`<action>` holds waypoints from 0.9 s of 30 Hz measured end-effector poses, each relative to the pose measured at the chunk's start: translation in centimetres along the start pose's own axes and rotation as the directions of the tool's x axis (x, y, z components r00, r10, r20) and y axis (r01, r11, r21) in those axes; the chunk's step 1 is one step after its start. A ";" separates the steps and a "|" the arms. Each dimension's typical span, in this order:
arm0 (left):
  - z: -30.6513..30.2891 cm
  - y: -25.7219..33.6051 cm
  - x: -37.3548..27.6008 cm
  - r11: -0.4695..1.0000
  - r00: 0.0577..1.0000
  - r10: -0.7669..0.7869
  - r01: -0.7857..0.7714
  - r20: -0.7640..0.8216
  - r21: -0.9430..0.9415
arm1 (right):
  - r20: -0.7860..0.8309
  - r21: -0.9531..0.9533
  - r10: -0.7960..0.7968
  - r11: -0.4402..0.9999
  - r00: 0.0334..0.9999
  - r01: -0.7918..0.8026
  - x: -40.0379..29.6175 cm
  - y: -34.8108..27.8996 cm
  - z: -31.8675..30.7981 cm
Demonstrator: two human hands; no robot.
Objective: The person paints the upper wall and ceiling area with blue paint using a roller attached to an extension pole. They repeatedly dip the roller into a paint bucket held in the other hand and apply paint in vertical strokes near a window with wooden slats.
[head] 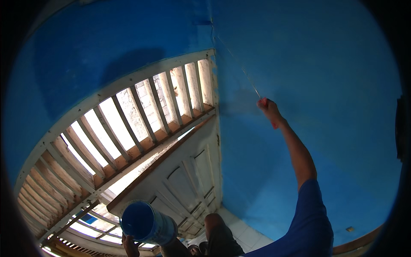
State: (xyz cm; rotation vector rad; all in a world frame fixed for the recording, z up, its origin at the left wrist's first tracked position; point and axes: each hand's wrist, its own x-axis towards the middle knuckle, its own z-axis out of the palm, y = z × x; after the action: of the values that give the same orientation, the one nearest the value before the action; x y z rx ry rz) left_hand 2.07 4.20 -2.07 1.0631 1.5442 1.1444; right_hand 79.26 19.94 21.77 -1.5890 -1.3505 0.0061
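My right hand (269, 107) grips the red handle of a paint roller (256, 90), arm stretched up and out. Its thin metal rod slants up and left towards the corner of two blue walls. At the rod's far end, a dark blue roller sleeve (202, 22) appears to lie against the left wall, above the slatted vent. Low in the view, my left hand (130, 245) holds a blue-coated paint bucket (163, 225) by its rim. The bucket is tilted, mouth towards me, with blue paint on its inner wall. How much paint it holds is hard to tell.
Darker blue paint (74, 64) covers part of the left wall above a white wooden slatted vent (128, 82). A panelled white door (183, 180) stands ajar beneath it. The right wall (305, 80) is lighter blue. Below are my knees (215, 221) and white floor tiles (240, 231).
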 end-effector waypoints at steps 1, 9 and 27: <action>0.1 0.0 0.0 1.000 1.000 0.023 -0.023 0.021 0.008 | -0.003 0.007 -0.011 1.000 1.000 0.011 -0.6 0.7 0.3; -0.5 -1.7 1.3 0.998 0.997 0.039 -0.036 0.064 -0.043 | 0.047 0.000 0.097 0.995 0.994 -0.098 -5.5 2.4 2.0; 2.4 3.6 -1.1 0.954 0.998 0.015 -0.030 -0.053 -0.298 | -0.015 0.002 -0.043 0.999 0.999 0.043 -5.1 2.9 1.9</action>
State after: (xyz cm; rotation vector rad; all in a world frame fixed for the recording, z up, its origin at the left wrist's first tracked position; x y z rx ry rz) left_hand 5.02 4.28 1.25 0.8545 1.3461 1.3799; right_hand 78.38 17.85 16.07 -1.5545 -1.3723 -0.0309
